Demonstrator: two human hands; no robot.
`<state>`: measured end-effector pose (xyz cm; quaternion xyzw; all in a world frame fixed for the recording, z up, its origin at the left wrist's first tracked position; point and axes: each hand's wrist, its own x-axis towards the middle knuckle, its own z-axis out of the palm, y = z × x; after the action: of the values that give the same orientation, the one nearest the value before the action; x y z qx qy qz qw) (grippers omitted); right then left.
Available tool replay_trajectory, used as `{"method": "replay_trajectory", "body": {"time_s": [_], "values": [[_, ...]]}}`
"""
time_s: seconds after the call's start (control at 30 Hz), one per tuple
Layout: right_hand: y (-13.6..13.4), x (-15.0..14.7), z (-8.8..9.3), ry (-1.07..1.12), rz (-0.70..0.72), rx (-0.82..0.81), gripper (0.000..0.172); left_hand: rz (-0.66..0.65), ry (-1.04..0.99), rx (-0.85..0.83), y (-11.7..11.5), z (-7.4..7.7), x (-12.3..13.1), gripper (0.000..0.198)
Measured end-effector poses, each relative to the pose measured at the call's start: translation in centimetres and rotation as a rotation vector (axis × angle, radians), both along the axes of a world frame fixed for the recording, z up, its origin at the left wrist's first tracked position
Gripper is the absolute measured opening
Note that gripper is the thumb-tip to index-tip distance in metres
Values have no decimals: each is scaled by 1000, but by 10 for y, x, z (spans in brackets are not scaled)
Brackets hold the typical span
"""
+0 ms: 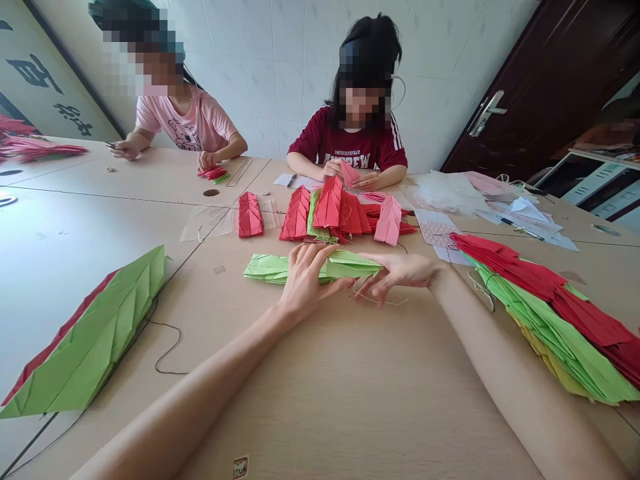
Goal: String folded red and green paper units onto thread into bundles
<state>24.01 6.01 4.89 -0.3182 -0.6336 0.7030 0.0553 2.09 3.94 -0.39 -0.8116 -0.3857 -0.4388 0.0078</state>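
A flat stack of folded green paper pieces (270,267) lies on the wooden table (350,387) in front of me. My left hand (305,277) rests on top of the stack, fingers stretched forward and pressing it down. My right hand (397,273) is at the stack's right end, fingers curled and pinching near a thin thread (373,300) that loops on the table below it. What the fingertips pinch is too small to name.
A large green and red folded stack (90,340) lies at the left with a dark string (167,347). A red, green and yellow pile (555,313) lies at the right. Red and pink folded pieces (340,213) stand beyond. Two people (350,133) sit across, handling paper.
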Motion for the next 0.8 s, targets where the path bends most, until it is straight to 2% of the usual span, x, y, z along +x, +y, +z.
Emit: {"method": "replay_trajectory", "body": {"time_s": [0.1, 0.2, 0.3, 0.43, 0.6, 0.8], "values": [[4, -5, -13, 87, -26, -52, 74, -6, -47, 18, 1, -1, -1, 46], [8, -4, -17, 92, -82, -54, 59, -2, -108, 24, 2, -1, -2, 43], [10, 2, -12, 19, -95, -28, 49, 14, -159, 13, 2, 0, -2, 40], [10, 18, 3, -117, -110, 80, 24, 33, -144, -38, 0, 2, -3, 43], [8, 45, 26, -240, -221, 239, 28, 16, -122, -79, 1, 2, -3, 49], [-7, 67, 54, -535, -199, 375, 34, -46, -5, -123, 3, -1, -1, 54]]}}
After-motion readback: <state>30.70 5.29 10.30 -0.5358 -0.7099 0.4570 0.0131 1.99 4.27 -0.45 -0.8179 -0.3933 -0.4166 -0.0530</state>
